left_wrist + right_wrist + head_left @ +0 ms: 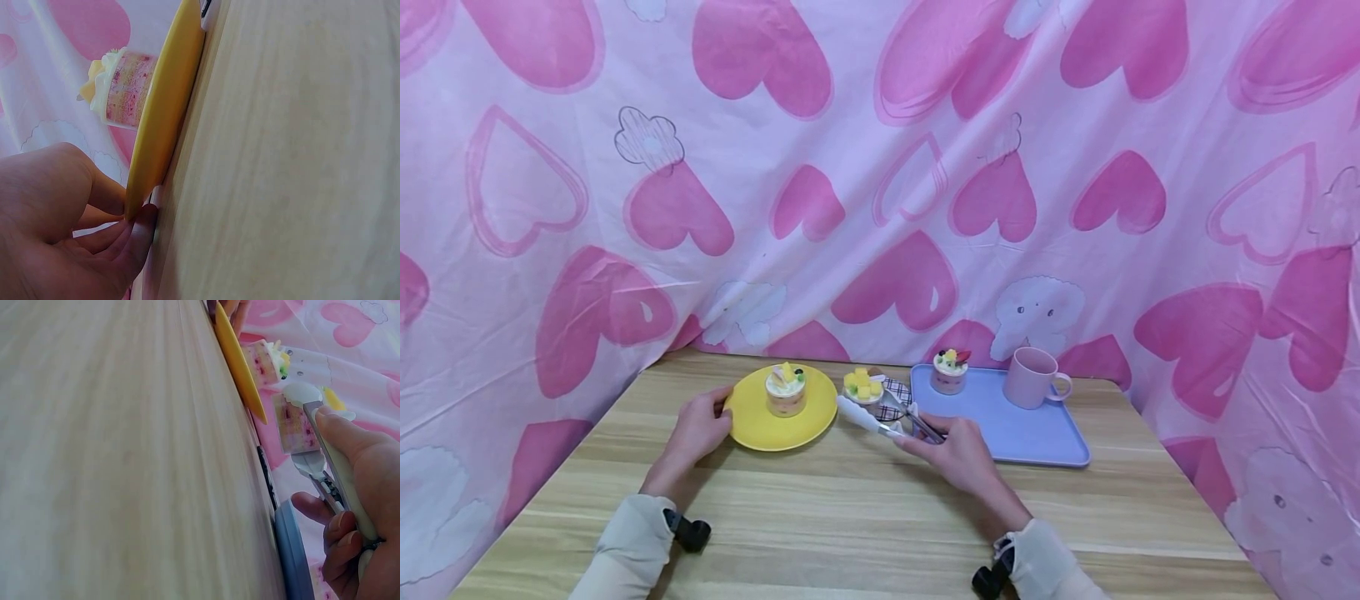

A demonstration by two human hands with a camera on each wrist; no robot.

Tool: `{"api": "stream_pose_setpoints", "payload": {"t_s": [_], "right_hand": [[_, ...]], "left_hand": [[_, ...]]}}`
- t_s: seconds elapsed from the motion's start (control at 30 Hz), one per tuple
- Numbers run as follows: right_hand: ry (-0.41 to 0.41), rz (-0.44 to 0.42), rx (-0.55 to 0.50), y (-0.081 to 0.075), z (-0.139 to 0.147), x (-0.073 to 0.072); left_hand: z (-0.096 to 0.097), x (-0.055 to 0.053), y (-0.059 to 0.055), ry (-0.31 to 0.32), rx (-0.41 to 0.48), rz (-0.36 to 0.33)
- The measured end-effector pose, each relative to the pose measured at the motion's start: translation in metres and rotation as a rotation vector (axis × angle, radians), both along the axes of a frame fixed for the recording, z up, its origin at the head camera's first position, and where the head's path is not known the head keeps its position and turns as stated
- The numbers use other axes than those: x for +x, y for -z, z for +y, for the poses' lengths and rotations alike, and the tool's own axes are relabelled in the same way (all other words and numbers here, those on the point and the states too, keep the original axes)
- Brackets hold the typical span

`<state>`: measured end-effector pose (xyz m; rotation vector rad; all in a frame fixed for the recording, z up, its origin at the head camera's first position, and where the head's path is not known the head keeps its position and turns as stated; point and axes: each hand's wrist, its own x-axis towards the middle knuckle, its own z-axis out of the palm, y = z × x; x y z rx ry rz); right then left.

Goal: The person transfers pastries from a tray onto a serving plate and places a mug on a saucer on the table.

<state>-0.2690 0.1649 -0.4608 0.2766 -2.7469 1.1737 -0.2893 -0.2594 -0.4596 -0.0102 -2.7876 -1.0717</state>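
Note:
In the head view my left hand pinches the left rim of a yellow plate, thumb above and fingers below, as the left wrist view shows. A dessert cup with cream and fruit stands on that plate. My right hand grips metal tongs with pale handles. Between the tongs' ends is a second dessert cup, topped with yellow fruit cubes. This cup is held up near the plate's right edge, above the table level in the right wrist view.
A blue tray lies at the right, bearing a third dessert cup and a pink mug. A checkered mat lies between plate and tray. Behind the wooden table hangs a pink heart-patterned cloth.

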Motion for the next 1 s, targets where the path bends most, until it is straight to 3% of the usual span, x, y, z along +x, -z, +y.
{"api": "stream_pose_setpoints", "payload": {"t_s": [0.63,1.0], "right_hand": [[-0.085,0.004,0.019,-0.003,-0.029,-0.002],[-0.082,0.016,0.051,-0.002,-0.04,-0.003]], "left_hand": [[-0.002,-0.001,0.001,0.001,0.009,0.0],[-0.001,0.0,-0.001,0.007,0.006,0.001]]}}
